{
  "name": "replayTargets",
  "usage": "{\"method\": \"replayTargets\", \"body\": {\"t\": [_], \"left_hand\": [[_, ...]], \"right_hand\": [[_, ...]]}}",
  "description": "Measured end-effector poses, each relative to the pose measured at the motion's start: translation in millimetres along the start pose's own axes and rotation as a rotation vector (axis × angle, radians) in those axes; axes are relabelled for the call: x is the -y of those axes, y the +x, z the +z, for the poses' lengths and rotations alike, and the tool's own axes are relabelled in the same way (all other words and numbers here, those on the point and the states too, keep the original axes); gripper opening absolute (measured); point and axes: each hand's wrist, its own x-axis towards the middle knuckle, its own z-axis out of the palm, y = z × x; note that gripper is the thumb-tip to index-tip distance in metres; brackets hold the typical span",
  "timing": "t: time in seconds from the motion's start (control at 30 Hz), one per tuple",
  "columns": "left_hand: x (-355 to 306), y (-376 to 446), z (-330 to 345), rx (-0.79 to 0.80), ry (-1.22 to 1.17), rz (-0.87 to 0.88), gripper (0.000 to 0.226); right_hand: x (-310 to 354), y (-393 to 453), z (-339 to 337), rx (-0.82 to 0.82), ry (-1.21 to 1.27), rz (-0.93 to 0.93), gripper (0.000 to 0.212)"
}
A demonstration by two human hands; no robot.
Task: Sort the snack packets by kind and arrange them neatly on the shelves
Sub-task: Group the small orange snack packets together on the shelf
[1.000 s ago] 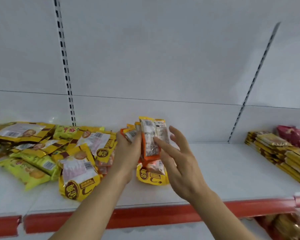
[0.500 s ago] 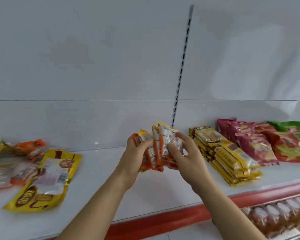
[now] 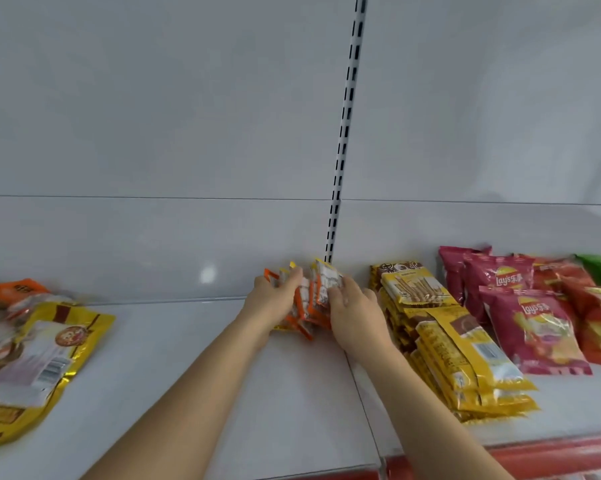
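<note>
head view: left hand [image 3: 275, 299] and right hand [image 3: 356, 315] grip orange packets [image 3: 311, 299] on shelf [image 3: 292, 410].

The white shelf [image 3: 195, 393] in front of me has a red front edge. On it at my left lies a large yellow packet [image 3: 39, 368] beside an orange packet [image 3: 13, 289]. At my right sits a stack of yellow packets [image 3: 458, 358], then red crisp bags [image 3: 534, 327] and a green bag [image 3: 600, 268].
</note>
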Motion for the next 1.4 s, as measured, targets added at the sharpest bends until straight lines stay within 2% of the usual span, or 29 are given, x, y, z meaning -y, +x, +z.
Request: {"method": "replayTargets", "body": {"t": [0.1, 0.17, 0.27, 0.33, 0.43, 0.53, 0.63, 0.77, 0.9, 1.03, 1.27, 1.4], "left_hand": [[0, 4, -4, -0.071, 0.365, 0.112, 0.067], [2, 6, -9, -0.055, 0.471, 0.114, 0.066], [5, 6, -6, -0.039, 0.455, 0.072, 0.064], [7, 4, 4, -0.096, 0.447, 0.116, 0.063], [6, -6, 12, -0.217, 0.538, 0.137, 0.073], [4, -12, 4, -0.216, 0.577, 0.157, 0.074], [7, -17, -9, -0.226, 0.615, 0.224, 0.066], [11, -35, -32, -0.315, 0.735, 0.336, 0.057], [22, -54, -73, -0.376, 0.808, 0.414, 0.053], [41, -72, -131, -0.445, 0.84, 0.441, 0.044], [88, -98, -250, -0.539, 0.844, 0.487, 0.039], [121, -104, -317, -0.517, 0.974, 0.485, 0.038]], "right_hand": [[-11, 5, 5, -0.036, -0.195, 0.021, 0.036], [-13, 7, 7, -0.06, -0.203, -0.017, 0.036], [-8, 8, 4, -0.121, -0.109, -0.063, 0.027], [-6, 8, 5, -0.095, -0.075, -0.062, 0.032], [-14, 9, 17, -0.041, -0.249, -0.111, 0.053], [-23, 11, 23, -0.053, -0.334, -0.154, 0.067], [-8, 0, 13, -0.111, -0.359, -0.211, 0.071], [21, -16, 11, -0.127, -0.409, -0.303, 0.069], [54, -39, 29, -0.126, -0.418, -0.4, 0.065], [96, -67, 61, -0.033, -0.425, -0.51, 0.067], [176, -113, 143, 0.05, -0.323, -0.682, 0.045], [213, -134, 187, 0.061, -0.292, -0.714, 0.037]]}}
